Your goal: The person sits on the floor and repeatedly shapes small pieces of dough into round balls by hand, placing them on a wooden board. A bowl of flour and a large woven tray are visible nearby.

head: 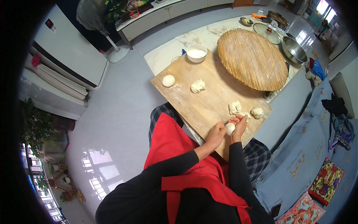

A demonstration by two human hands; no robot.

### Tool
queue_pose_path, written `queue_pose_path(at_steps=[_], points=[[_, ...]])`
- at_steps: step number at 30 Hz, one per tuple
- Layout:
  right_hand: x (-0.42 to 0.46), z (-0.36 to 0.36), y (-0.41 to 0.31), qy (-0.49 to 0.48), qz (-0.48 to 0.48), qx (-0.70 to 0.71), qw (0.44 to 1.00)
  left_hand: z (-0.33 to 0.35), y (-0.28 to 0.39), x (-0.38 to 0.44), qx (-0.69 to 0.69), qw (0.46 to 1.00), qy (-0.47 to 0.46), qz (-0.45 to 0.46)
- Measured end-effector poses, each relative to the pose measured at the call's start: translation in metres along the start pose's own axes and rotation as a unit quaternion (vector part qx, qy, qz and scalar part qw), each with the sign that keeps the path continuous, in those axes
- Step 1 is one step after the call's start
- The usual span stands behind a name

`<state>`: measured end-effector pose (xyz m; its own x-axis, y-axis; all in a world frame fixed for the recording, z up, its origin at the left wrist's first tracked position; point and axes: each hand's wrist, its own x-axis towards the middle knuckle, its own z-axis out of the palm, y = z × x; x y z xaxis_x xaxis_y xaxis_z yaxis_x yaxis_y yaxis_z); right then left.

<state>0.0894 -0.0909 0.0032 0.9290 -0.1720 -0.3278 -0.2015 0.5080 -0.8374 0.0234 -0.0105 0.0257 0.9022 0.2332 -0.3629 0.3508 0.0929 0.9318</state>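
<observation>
Between my two hands, above the near right part of a wooden board (193, 107), is a smooth ball of dough (230, 128). My right hand (239, 126) cups it from the right side, while my left hand (217, 135) touches its left side with bent fingers. Rough dough pieces (235, 107) lie just beyond my right hand, and another lump (257, 112) sits near the board's right corner. Farther left on the board are a rough lump (198, 86) and a smooth round dough ball (168, 81). Flour dusts the wood around them.
A white bowl of flour (196, 53) stands at the board's far corner. A round tray of woven stalks (251, 60) overlaps the far right edge. Behind it on the marble-patterned table are a glass lid (267, 33) and a steel basin (294, 50). A blue-covered sofa (296, 145) is at right.
</observation>
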Motion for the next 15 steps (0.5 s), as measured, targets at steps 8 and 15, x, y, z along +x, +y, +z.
queue_pose_path(at_steps=[8, 15], points=[[-0.041, 0.003, -0.007, -0.015, -0.161, -0.164, 0.973, 0.002, -0.004, -0.003, -0.391, 0.915, 0.062, -0.075], [-0.062, -0.026, -0.006, -0.04, 0.053, -0.095, 0.993, -0.02, -0.003, -0.012, 0.291, 0.92, -0.045, 0.257]])
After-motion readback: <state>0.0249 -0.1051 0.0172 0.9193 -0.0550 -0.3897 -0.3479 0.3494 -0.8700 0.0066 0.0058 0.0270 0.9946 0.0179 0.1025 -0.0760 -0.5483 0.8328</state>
